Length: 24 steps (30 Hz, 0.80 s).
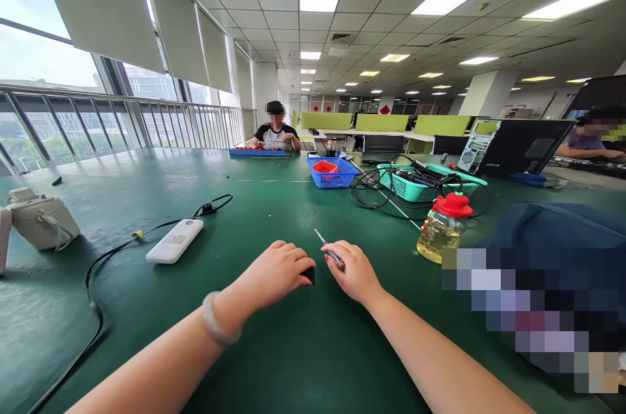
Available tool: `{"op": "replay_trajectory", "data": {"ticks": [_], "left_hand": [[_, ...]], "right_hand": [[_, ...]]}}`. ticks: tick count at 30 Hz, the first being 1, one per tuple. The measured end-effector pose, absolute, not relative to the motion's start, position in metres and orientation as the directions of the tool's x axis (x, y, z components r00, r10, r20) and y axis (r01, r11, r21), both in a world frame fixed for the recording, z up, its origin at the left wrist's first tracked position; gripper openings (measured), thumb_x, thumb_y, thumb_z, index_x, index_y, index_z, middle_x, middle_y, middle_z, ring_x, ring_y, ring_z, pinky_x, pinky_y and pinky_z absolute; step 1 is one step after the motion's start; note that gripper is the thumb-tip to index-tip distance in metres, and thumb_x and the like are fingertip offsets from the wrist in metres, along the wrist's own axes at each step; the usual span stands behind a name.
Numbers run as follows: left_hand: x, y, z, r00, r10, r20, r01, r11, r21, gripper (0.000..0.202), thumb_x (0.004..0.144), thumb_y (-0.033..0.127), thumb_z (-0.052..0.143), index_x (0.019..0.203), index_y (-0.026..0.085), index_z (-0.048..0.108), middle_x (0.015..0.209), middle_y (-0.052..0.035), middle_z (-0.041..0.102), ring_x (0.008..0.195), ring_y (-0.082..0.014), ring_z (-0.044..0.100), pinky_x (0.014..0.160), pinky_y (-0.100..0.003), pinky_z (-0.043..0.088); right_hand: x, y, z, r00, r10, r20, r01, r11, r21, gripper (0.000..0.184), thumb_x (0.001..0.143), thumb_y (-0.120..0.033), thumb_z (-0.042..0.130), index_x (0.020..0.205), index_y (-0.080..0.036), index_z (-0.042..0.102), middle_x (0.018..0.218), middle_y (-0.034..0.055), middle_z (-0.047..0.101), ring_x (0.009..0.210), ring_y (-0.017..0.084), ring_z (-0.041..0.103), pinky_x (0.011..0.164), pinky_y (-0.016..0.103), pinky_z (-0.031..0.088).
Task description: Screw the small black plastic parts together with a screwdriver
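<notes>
My left hand (pixel 281 274) is closed round a small black object (pixel 309 275), most of which its fingers hide; I cannot make out its kind. Just to the right, my right hand (pixel 353 270) grips a screwdriver (pixel 334 256) by its handle. The screwdriver's thin metal shaft points up and to the left, away from me. Its tip is apart from the black object. Both hands are low over the green tabletop (pixel 274 349), with a narrow gap between them.
A white power bank (pixel 175 241) and a black cable (pixel 100 264) lie left, near a beige bag (pixel 44 221). Ahead are a blue basket (pixel 332 174) and a teal basket (pixel 411 189) of cables. A red-lidded bottle (pixel 443 231) stands right. A person (pixel 275 132) sits across.
</notes>
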State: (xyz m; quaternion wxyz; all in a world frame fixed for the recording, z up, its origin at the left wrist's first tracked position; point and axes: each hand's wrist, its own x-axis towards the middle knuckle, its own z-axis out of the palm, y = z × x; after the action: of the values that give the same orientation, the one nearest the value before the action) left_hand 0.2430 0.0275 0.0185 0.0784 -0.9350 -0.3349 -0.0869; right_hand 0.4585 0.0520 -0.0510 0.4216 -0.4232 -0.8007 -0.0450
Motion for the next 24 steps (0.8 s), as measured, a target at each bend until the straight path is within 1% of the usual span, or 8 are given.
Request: {"op": "replay_trajectory", "data": {"ticks": [3, 6, 9, 12, 15, 20, 24], "left_hand": [[0.257, 0.057, -0.003, 0.684, 0.696, 0.218, 0.723, -0.686, -0.082, 0.023, 0.093, 0.039, 0.052, 0.104, 0.023, 0.064, 0.097, -0.0052, 0.067, 0.093, -0.0213, 0.061, 0.086, -0.034, 0.04], [0.258, 0.07, -0.02, 0.622, 0.742, 0.25, 0.775, -0.63, -0.056, 0.022, 0.091, 0.036, 0.055, 0.107, 0.023, 0.062, 0.1, -0.0054, 0.068, 0.094, -0.0238, 0.061, 0.085, -0.036, 0.04], [0.252, 0.073, -0.028, 0.575, 0.765, 0.291, 0.794, -0.607, 0.026, 0.026, 0.09, 0.035, 0.056, 0.113, 0.023, 0.058, 0.105, -0.0056, 0.068, 0.099, -0.0251, 0.061, 0.088, -0.038, 0.041], [0.247, 0.074, -0.033, 0.539, 0.788, 0.297, 0.798, -0.59, 0.12, 0.029, 0.089, 0.036, 0.059, 0.115, 0.023, 0.057, 0.108, -0.0056, 0.068, 0.103, -0.0248, 0.06, 0.091, -0.039, 0.041], [0.245, 0.077, -0.037, 0.496, 0.815, 0.3, 0.799, -0.564, 0.211, 0.031, 0.087, 0.035, 0.061, 0.116, 0.023, 0.058, 0.109, -0.0056, 0.068, 0.104, -0.0247, 0.06, 0.094, -0.04, 0.042], [0.246, 0.081, -0.044, 0.439, 0.861, 0.257, 0.779, -0.507, 0.368, 0.031, 0.084, 0.032, 0.063, 0.114, 0.024, 0.06, 0.107, -0.005, 0.068, 0.102, -0.0237, 0.061, 0.093, -0.038, 0.046], [0.247, 0.082, -0.046, 0.446, 0.866, 0.226, 0.76, -0.5, 0.416, 0.034, 0.082, 0.032, 0.065, 0.115, 0.025, 0.061, 0.105, -0.005, 0.068, 0.102, -0.0236, 0.061, 0.094, -0.04, 0.046]], "right_hand": [[0.459, 0.052, -0.05, -0.273, 0.642, 0.717, 0.719, 0.631, -0.292, 0.015, 0.088, -0.018, 0.054, 0.099, -0.023, 0.064, 0.092, 0.0019, 0.068, 0.079, 0.018, 0.064, 0.075, 0.032, 0.048], [0.459, 0.051, -0.049, -0.265, 0.649, 0.713, 0.716, 0.628, -0.306, 0.01, 0.087, -0.018, 0.056, 0.092, -0.023, 0.063, 0.087, 0.0015, 0.066, 0.076, 0.018, 0.062, 0.074, 0.031, 0.047], [0.456, 0.049, -0.048, -0.279, 0.657, 0.701, 0.707, 0.634, -0.313, 0.007, 0.086, -0.018, 0.056, 0.084, -0.023, 0.061, 0.081, 0.0011, 0.063, 0.073, 0.017, 0.059, 0.073, 0.031, 0.046], [0.453, 0.045, -0.044, -0.317, 0.638, 0.702, 0.68, 0.669, -0.301, 0.008, 0.087, -0.02, 0.055, 0.081, -0.022, 0.06, 0.078, 0.0015, 0.059, 0.074, 0.017, 0.056, 0.073, 0.031, 0.044], [0.449, 0.039, -0.04, -0.378, 0.581, 0.72, 0.64, 0.727, -0.25, 0.012, 0.088, -0.021, 0.052, 0.078, -0.021, 0.06, 0.075, 0.0022, 0.057, 0.072, 0.017, 0.052, 0.073, 0.032, 0.043], [0.445, 0.028, -0.032, -0.475, 0.429, 0.768, 0.567, 0.817, -0.106, 0.017, 0.088, -0.022, 0.05, 0.072, -0.021, 0.057, 0.069, 0.001, 0.052, 0.066, 0.016, 0.046, 0.075, 0.034, 0.042], [0.442, 0.023, -0.031, -0.55, 0.334, 0.765, 0.514, 0.858, -0.005, 0.021, 0.088, -0.026, 0.05, 0.069, -0.022, 0.056, 0.065, -0.0008, 0.048, 0.062, 0.015, 0.042, 0.08, 0.037, 0.042]]}}
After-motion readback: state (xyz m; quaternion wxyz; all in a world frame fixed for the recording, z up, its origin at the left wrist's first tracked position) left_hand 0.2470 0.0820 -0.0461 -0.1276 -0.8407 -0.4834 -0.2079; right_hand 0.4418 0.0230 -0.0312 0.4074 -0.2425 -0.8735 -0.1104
